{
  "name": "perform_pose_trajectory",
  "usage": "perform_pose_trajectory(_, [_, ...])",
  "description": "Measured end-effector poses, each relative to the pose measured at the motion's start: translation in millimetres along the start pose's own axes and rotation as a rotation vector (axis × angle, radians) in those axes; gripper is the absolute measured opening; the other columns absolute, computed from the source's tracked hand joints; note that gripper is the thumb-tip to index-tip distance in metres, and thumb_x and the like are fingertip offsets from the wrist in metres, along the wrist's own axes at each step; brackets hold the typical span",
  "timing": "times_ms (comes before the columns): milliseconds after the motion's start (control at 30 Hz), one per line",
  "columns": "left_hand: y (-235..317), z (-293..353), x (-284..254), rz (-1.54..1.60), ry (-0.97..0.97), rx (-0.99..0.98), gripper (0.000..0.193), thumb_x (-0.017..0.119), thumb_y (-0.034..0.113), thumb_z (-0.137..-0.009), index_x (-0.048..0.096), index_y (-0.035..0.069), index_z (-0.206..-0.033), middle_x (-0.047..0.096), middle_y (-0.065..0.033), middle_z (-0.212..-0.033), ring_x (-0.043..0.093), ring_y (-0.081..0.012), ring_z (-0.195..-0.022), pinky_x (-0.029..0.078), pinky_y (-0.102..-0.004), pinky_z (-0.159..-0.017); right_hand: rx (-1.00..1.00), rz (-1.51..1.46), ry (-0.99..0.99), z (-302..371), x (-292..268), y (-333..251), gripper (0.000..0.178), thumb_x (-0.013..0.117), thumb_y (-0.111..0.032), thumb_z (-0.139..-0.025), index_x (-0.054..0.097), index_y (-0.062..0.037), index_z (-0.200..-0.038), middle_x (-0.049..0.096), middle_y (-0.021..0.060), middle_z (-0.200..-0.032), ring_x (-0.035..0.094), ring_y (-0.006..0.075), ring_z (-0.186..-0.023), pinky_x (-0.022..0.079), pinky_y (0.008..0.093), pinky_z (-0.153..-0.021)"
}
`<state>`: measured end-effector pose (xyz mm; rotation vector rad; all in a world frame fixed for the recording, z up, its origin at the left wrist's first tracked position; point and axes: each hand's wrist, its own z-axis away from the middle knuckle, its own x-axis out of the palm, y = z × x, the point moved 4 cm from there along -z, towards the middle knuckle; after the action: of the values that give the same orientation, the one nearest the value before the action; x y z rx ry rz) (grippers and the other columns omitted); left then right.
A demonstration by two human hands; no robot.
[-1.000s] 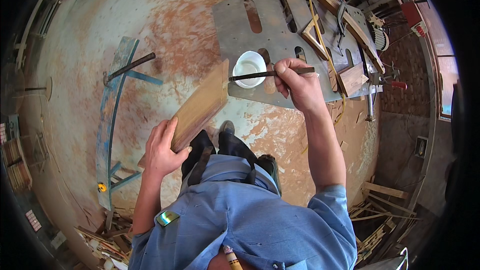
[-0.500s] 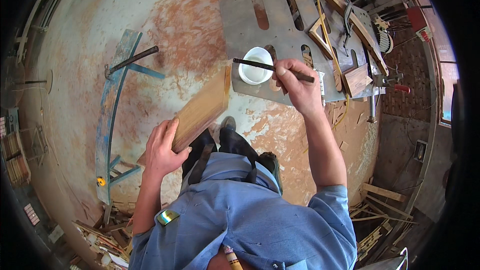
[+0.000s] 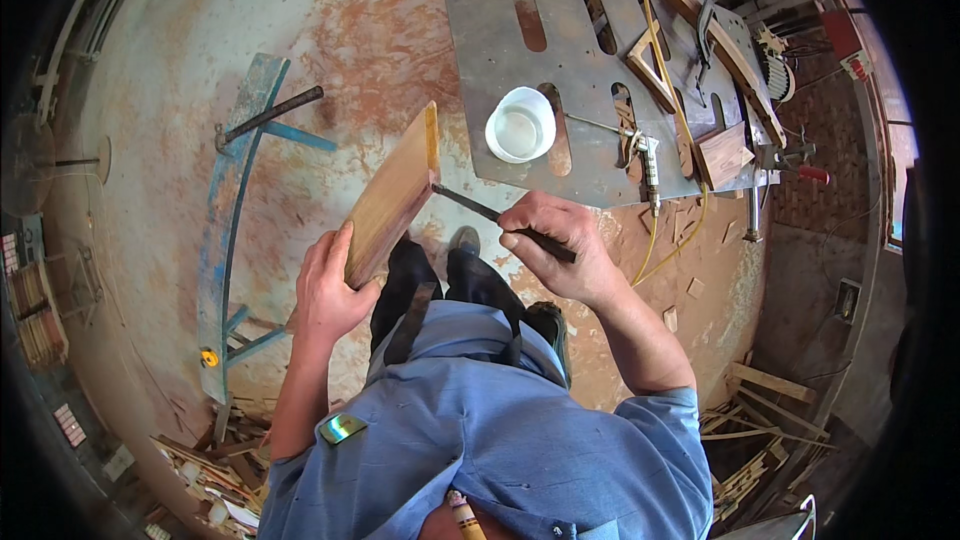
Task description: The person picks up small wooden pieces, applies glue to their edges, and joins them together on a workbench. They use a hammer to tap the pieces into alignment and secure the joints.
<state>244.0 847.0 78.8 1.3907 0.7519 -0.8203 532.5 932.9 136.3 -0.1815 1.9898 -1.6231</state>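
My left hand (image 3: 333, 285) is closed on the near end of a brown wooden board (image 3: 388, 202), which slants up and away from me. The board's far end edge (image 3: 432, 145) looks yellowish and wet. In my right hand (image 3: 562, 245) is a dark, thin, flat stick (image 3: 470, 202), gripped by its thicker end. Its tip meets the lower corner of the board's end edge, or lies very close to it. A white plastic tub (image 3: 521, 126) with whitish contents stands on the grey metal table, beyond my right hand.
The slotted metal table (image 3: 490, 50) holds an air blow gun (image 3: 650, 165) on a yellow hose, a wooden triangle frame (image 3: 652, 70) and a wood block (image 3: 722, 155). At left, a hammer (image 3: 270, 115) lies on a blue bench (image 3: 225, 230). Wood scraps (image 3: 765, 440) are heaped at lower right.
My right hand has brought the stick from over the tub down and left to the board's end. The board is tilted a little more upright in my left hand.
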Motion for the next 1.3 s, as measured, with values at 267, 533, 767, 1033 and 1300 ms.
perform_pose_trajectory(267, [-8, 3, 1, -0.011, -0.005, -0.006, 0.082, 0.076, 0.013, -0.063, 0.048, 0.001, -0.139, 0.055, -0.0251, -0.129, 0.055, -0.0425, -0.117, 0.047, -0.0480, -0.098, 0.143, -0.206, 0.075, 1, -7, 13, 0.010, 0.068, -0.007, -0.090, 0.065, 0.0012, -0.094, 0.064, 0.0059, -0.085, 0.062, 0.0166, -0.078, 0.051, 0.0292, -0.072])
perform_pose_trajectory(533, [-6, 14, -6, 0.017, -0.027, 0.029, 0.083, 0.079, 0.013, -0.061, 0.051, 0.001, -0.138, 0.056, -0.0229, -0.129, 0.056, -0.0399, -0.118, 0.047, -0.0460, -0.098, 0.422, -0.299, 0.248, -25, -32, 42, 0.020, 0.064, -0.022, -0.094, 0.068, -0.0023, -0.094, 0.063, -0.0007, -0.079, 0.056, 0.0073, -0.072, 0.047, 0.0245, -0.066])
perform_pose_trajectory(767, [-13, 20, -5, 0.173, -0.150, -0.003, 0.084, 0.079, 0.011, -0.059, 0.052, 0.000, -0.138, 0.057, -0.0223, -0.131, 0.057, -0.0354, -0.121, 0.045, -0.0413, -0.102, 0.378, -0.618, 0.332, -26, -45, 59, 0.024, 0.065, -0.027, -0.096, 0.065, -0.0029, -0.092, 0.063, 0.0022, -0.074, 0.055, 0.0067, -0.060, 0.043, 0.0201, -0.051])
perform_pose_trajectory(1033, [-19, 25, -2, 0.260, -0.172, 0.051, 0.084, 0.082, 0.012, -0.058, 0.054, 0.000, -0.136, 0.058, -0.0223, -0.129, 0.059, -0.0360, -0.119, 0.048, -0.0406, -0.100, 0.475, -0.602, 0.232, -25, -41, 66, 0.026, 0.064, -0.028, -0.095, 0.064, -0.0034, -0.087, 0.062, 0.0022, -0.070, 0.055, 0.0076, -0.059, 0.042, 0.0212, -0.050])
perform_pose_trajectory(1300, [-17, 27, -3, 0.295, -0.213, 0.042, 0.085, 0.082, 0.011, -0.057, 0.054, 0.000, -0.136, 0.059, -0.0220, -0.129, 0.059, -0.0349, -0.119, 0.048, -0.0396, -0.100, 0.435, -0.627, 0.358, -24, -57, 78, 0.024, 0.063, -0.027, -0.096, 0.065, -0.0038, -0.092, 0.062, 0.0014, -0.073, 0.055, 0.0059, -0.061, 0.043, 0.0202, -0.051])
